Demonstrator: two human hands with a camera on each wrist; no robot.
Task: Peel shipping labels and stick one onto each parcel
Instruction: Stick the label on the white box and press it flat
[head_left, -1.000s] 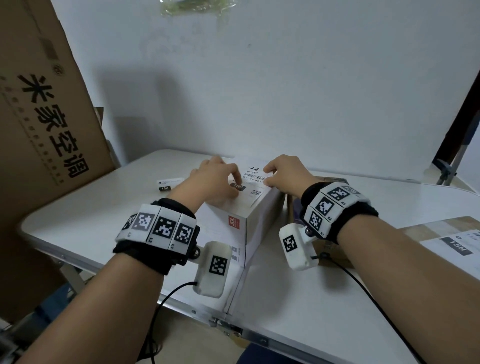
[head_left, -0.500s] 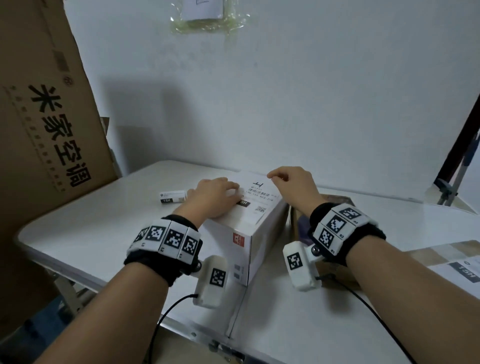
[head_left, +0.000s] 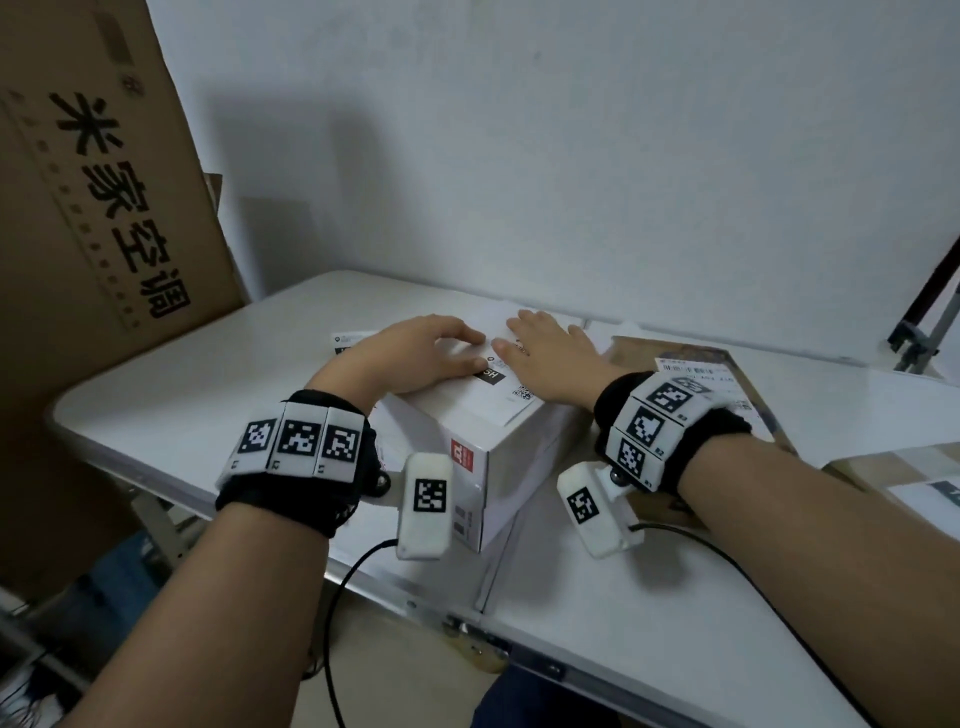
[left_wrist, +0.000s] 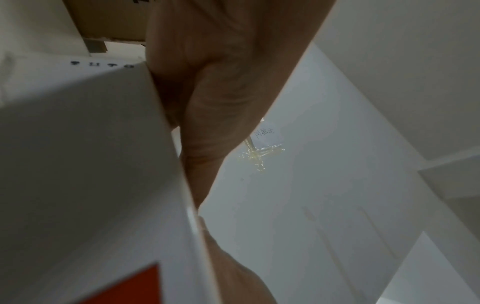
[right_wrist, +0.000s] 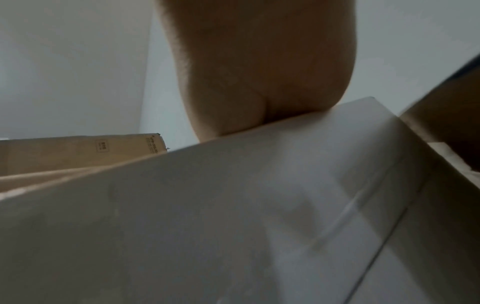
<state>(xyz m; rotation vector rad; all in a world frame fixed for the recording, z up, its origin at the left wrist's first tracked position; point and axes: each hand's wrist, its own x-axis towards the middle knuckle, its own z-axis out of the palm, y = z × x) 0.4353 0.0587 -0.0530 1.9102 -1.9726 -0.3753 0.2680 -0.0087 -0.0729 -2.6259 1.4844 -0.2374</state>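
A white box (head_left: 467, 415) stands on the table (head_left: 182, 395) with a label (head_left: 506, 387) on its top. The right hand (head_left: 550, 348) lies flat on the label, fingers straight, while the left hand (head_left: 410, 358) rests on the box top beside it, fingers loosely bent, gripping nothing.

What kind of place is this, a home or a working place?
Probably a small packing or mailing corner: a white folding table against a bare wall, a white parcel being labelled, more labelled cardboard boxes, and a big appliance carton.
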